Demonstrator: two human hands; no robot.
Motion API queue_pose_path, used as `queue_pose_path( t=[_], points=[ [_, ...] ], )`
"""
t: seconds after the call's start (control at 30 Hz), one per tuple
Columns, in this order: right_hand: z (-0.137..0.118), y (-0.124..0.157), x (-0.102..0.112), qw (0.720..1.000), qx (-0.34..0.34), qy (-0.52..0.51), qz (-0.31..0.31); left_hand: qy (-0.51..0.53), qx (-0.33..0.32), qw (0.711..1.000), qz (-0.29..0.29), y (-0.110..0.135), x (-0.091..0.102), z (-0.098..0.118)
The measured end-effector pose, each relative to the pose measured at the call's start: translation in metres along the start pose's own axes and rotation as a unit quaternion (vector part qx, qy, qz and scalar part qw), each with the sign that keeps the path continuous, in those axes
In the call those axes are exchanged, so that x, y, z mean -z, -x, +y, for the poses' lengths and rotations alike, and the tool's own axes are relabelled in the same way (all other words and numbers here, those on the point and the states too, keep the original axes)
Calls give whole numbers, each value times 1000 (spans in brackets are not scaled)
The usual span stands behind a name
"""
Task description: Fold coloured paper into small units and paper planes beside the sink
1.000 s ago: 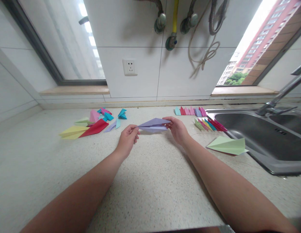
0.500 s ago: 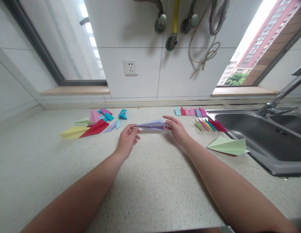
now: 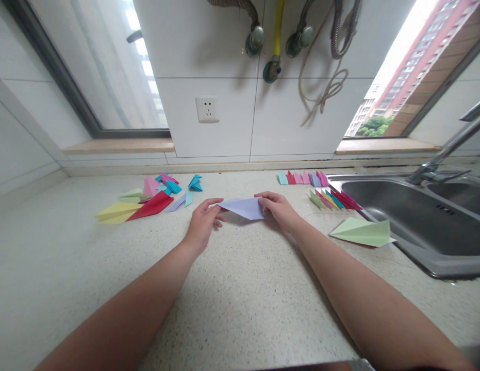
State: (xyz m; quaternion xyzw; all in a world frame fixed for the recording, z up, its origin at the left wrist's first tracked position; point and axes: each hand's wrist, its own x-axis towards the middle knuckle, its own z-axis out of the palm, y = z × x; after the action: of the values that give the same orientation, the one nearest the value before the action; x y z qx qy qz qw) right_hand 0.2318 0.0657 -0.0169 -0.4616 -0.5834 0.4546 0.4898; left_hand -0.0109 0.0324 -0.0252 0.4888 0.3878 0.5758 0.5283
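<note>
A folded lilac paper plane is held just above the speckled countertop between both hands. My left hand pinches its pointed left tip with fingers closed. My right hand grips its wider right end, thumb under and fingers on top. The plane's broad face is tilted toward me.
A heap of folded papers lies at the left, with a yellow plane and a red plane in front. Two rows of small coloured folded pieces sit near the steel sink. A light green plane rests by the sink's edge.
The lilac plane has come down closer to the counter and turned, so its flat face shows instead of its edge. Both hands kept their hold.
</note>
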Motion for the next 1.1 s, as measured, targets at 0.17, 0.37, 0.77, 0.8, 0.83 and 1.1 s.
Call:
queue_pose_path(
  t=[0.17, 0.37, 0.77, 0.8, 0.83, 1.1],
  points=[
    [0, -1, 2, 1000, 22, -14, 17, 11, 7, 1000, -11, 1, 1, 0],
    [-1, -1, 7, 996, 69, -26, 43, 24, 17, 999, -38, 2, 1, 2],
    [-11, 18, 14, 980, 145, 109, 84, -34, -4, 998, -55, 3, 2, -3],
    [-14, 20, 13, 975, 151, 139, 88, -49, -7, 997, -60, 3, 1, -3],
    [-17, 24, 13, 969, 157, 166, 94, -65, -8, 996, -64, 4, 1, -4],
    [-47, 70, 5, 941, 172, 257, 133, -195, -67, 971, -117, 12, -7, -3]
  ],
)
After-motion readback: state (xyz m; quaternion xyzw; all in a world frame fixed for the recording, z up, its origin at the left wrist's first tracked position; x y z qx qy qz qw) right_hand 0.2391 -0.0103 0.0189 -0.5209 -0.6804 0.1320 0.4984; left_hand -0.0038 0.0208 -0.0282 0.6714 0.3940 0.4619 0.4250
